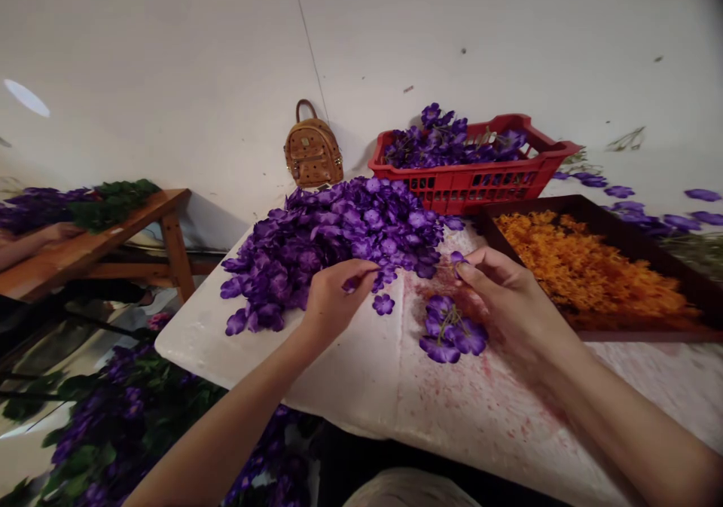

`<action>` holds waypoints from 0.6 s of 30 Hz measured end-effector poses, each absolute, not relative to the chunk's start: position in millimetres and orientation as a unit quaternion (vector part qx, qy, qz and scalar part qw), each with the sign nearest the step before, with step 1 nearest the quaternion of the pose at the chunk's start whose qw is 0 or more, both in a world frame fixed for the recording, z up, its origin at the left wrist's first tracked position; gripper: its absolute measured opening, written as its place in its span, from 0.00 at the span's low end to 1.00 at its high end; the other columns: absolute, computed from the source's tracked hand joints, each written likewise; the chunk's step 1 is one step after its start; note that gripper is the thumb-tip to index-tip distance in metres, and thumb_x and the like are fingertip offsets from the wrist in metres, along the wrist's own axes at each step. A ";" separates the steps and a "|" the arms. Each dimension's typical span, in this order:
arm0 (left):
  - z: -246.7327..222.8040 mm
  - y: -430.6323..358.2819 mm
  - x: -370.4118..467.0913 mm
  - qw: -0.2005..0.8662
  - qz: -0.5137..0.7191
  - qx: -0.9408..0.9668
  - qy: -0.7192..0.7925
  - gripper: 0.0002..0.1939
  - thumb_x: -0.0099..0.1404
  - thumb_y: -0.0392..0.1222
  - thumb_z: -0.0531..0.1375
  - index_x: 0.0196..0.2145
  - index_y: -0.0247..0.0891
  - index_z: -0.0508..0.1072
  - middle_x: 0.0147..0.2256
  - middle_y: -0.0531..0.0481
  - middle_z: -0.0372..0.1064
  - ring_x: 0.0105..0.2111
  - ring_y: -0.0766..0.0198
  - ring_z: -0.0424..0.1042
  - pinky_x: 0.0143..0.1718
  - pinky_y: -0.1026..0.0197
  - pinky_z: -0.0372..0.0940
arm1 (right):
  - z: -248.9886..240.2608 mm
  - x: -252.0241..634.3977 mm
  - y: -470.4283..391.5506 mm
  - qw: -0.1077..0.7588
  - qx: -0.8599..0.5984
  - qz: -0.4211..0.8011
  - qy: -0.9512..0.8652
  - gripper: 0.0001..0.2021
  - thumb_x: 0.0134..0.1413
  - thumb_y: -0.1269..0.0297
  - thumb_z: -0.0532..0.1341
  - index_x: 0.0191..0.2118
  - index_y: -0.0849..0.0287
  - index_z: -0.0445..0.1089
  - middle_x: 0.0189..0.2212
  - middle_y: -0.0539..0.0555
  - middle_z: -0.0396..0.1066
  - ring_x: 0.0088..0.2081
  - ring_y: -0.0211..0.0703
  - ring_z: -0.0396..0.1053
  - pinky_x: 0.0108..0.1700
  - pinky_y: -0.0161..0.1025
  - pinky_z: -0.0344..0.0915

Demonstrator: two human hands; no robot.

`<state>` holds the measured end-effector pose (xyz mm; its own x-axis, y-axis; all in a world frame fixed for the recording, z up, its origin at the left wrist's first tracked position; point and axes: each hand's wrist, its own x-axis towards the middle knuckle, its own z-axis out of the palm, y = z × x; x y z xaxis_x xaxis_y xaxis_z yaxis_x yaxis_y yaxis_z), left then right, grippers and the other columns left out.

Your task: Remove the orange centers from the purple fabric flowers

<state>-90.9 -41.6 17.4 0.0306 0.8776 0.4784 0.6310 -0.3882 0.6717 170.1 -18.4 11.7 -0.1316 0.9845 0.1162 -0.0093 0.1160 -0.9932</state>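
Note:
On the white table (361, 371) lies a large heap of loose purple blossoms (316, 243). My left hand (336, 292) is at the heap's front edge, thumb and fingers pinched together; what they hold, if anything, is too small to make out. A single purple blossom (383, 305) lies just right of it. My right hand (502, 285) pinches a small purple flower (459, 258) between thumb and fingertips. Below that hand, a small bunch of purple flowers with green stems (452, 330) rests on the reddish-stained part of the table.
Behind the heap stands a red basket (474, 183) of purple flowers. At right is a dark tray (633, 336) of orange blossoms (587, 266). A small brown backpack (313, 149) leans on the wall. Another person's arm (39, 243) shows at a wooden bench (102, 243). Leafy purple flowers (124, 416) fill the lower left.

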 end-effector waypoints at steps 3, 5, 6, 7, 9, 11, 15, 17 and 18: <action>21.7 -38.7 -72.7 0.148 0.433 0.762 0.459 0.11 0.72 0.36 0.60 0.42 0.43 0.84 0.40 0.47 0.83 0.41 0.60 0.80 0.47 0.60 0.72 | 19.1 165.1 -22.3 0.495 -0.426 0.574 -0.494 0.18 0.55 0.46 0.71 0.30 0.53 0.67 0.25 0.47 0.64 0.25 0.38 0.60 0.26 0.37 0.61; 23.2 -34.4 -61.7 0.153 0.427 0.785 0.422 0.13 0.73 0.36 0.58 0.43 0.43 0.84 0.43 0.46 0.83 0.44 0.59 0.81 0.51 0.58 0.72 | 24.6 162.3 -24.8 0.487 -0.400 0.614 -0.474 0.19 0.51 0.47 0.74 0.28 0.53 0.68 0.29 0.48 0.66 0.31 0.41 0.66 0.34 0.39 0.68; 23.7 -32.1 -56.7 0.157 0.427 0.792 0.407 0.13 0.73 0.35 0.58 0.43 0.43 0.84 0.44 0.46 0.83 0.45 0.59 0.81 0.52 0.58 0.72 | 26.5 161.5 -25.6 0.482 -0.387 0.633 -0.466 0.20 0.49 0.47 0.75 0.27 0.54 0.68 0.30 0.49 0.67 0.34 0.42 0.67 0.39 0.41 0.70; 24.2 -30.0 -51.9 0.164 0.429 0.796 0.394 0.13 0.73 0.35 0.58 0.43 0.42 0.84 0.44 0.45 0.83 0.46 0.59 0.81 0.52 0.58 0.72 | 27.4 161.2 -26.1 0.476 -0.377 0.647 -0.460 0.21 0.47 0.47 0.76 0.27 0.54 0.68 0.30 0.49 0.67 0.36 0.43 0.68 0.41 0.41 0.70; 24.9 -26.9 -42.7 0.193 0.442 0.787 0.384 0.12 0.72 0.35 0.59 0.41 0.41 0.83 0.44 0.45 0.83 0.46 0.59 0.81 0.52 0.58 0.72 | 26.0 162.6 -26.1 0.469 -0.377 0.655 -0.458 0.22 0.45 0.47 0.77 0.27 0.54 0.67 0.29 0.48 0.66 0.34 0.42 0.67 0.40 0.41 0.69; 25.4 -25.4 -33.8 0.260 0.467 0.740 0.409 0.10 0.71 0.37 0.60 0.42 0.41 0.82 0.42 0.45 0.83 0.44 0.59 0.81 0.50 0.59 0.73 | 21.6 165.9 -24.8 0.469 -0.397 0.629 -0.476 0.22 0.48 0.45 0.75 0.28 0.54 0.67 0.27 0.47 0.63 0.28 0.39 0.62 0.31 0.38 0.64; 25.0 -22.8 -18.9 0.450 0.480 0.578 0.483 0.13 0.70 0.48 0.61 0.42 0.37 0.80 0.35 0.45 0.80 0.34 0.60 0.80 0.38 0.60 0.75 | 14.3 172.8 -21.5 0.482 -0.434 0.525 -0.551 0.17 0.58 0.47 0.69 0.31 0.54 0.67 0.23 0.46 0.60 0.23 0.36 0.53 0.24 0.36 0.52; 23.8 -20.3 -13.5 0.484 0.463 0.555 0.494 0.12 0.65 0.49 0.67 0.37 0.36 0.79 0.32 0.47 0.78 0.31 0.61 0.78 0.35 0.61 0.74 | 14.9 174.0 -20.7 0.481 -0.443 0.479 -0.586 0.14 0.60 0.50 0.66 0.31 0.53 0.68 0.24 0.47 0.63 0.24 0.38 0.57 0.25 0.37 0.55; 22.9 -18.8 -11.4 0.485 0.460 0.556 0.494 0.11 0.61 0.48 0.69 0.34 0.36 0.79 0.31 0.48 0.77 0.30 0.62 0.77 0.34 0.62 0.73 | 15.8 173.9 -20.5 0.481 -0.447 0.458 -0.600 0.13 0.60 0.52 0.65 0.31 0.53 0.68 0.25 0.49 0.65 0.26 0.40 0.60 0.27 0.38 0.58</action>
